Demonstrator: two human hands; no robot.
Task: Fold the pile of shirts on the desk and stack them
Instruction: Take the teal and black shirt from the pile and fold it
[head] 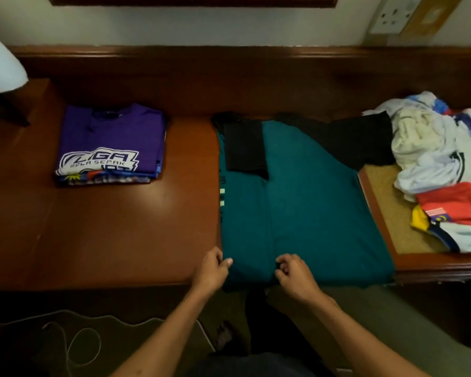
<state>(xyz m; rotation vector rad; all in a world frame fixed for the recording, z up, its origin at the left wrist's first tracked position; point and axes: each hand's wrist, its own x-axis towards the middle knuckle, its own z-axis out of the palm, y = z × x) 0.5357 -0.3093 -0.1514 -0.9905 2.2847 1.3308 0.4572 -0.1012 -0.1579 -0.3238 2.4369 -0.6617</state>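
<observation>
Teal fabric fills the middle of the view: a teal shirt (305, 202) with black sleeves lies flat on a polished dark wooden surface (114, 227), its hem at the near edge and its collar toward the wall. Its left side is folded inward, so one black sleeve lies on top of the teal body, while the other black sleeve spreads out to the right.

Both hands reach in from below at the hem. The left hand (214, 269) sits at the shirt's left bottom corner, fingers curled and thumb pressed on the cloth, pinching the edge. The right hand (292, 272) is just beside it at the bottom of the fold line, fingers curled down and gripping the fabric.

Well apart to the left, a neat stack of folded shirts (110, 145) rests on the surface, topped by a purple shirt with a white printed logo. To the right, touching the spread sleeve, an unfolded pile of shirts (441, 170) in white, cream, red, blue and yellow lies heaped on a tan inset panel (386, 213). A white cable (74, 338) lies coiled on the floor below. A wall socket (392, 14) shows at the upper right.
</observation>
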